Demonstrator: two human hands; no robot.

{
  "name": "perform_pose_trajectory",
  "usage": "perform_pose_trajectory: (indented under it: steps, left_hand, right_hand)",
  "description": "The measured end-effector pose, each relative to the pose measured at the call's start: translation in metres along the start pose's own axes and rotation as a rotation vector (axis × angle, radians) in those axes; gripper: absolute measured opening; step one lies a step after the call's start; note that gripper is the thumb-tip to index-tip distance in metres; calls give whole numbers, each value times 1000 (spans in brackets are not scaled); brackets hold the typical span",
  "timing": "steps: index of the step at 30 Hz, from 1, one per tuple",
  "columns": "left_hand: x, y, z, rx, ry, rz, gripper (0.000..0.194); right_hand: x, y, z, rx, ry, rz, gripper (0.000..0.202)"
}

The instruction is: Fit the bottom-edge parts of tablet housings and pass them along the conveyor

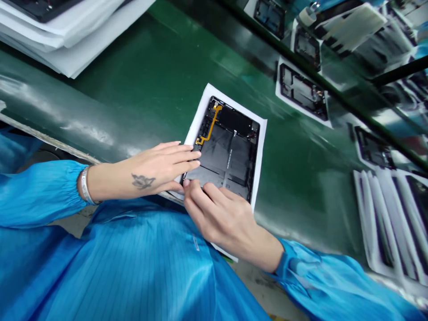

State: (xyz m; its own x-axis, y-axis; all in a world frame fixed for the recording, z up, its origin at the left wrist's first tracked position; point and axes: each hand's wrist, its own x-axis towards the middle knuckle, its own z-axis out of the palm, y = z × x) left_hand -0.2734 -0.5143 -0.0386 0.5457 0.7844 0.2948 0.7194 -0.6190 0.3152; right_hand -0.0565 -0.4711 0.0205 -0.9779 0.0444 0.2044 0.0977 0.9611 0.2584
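An opened tablet-like device [217, 151] with a black interior and an orange flex cable [211, 127] lies on a white sheet [262, 147] at the green table's near edge. My left hand [160, 169] rests palm down with fingers stretched over the device's left edge, thumb at its near-left corner. Beside that thumb, my right hand [217, 209] has its fingers bent together at the device's near edge. Whatever its fingertips may pinch is hidden or too small to name.
White sheets [76, 49] are stacked at the upper left. Beyond a dark rail [310, 73], more opened devices [302, 91] lie on white sheets. At the right stand upright padded sheets [384, 223] with dark panels between them.
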Motion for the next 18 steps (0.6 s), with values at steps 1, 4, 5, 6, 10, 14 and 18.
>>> perform_pose_trajectory:
  steps: [1, 4, 5, 6, 10, 14, 18]
  left_hand:
    - [0, 0, 0, 8, 1, 7, 50]
    - [1, 1, -1, 20, 22, 8, 48]
    - [1, 0, 0, 17, 31, 3, 49]
    - [1, 0, 0, 12, 38, -4, 49]
    - [1, -2, 0, 8, 24, -1, 52]
    - [1, -2, -1, 5, 22, 2, 51]
    - [2, -1, -2, -8, 14, -11, 50]
  right_hand:
    - [-1, 1, 2, 9, 5, 6, 22]
    - [-8, 6, 12, 125, 30, 50, 23]
    - [-11, 7, 16, 202, 51, 89, 22]
    - [-15, 7, 19, 291, 87, 147, 22]
    - [-25, 1, 29, 528, 247, 403, 26]
    - [-24, -8, 30, 452, 201, 403, 28]
    - [-20, -7, 27, 343, 165, 337, 25]
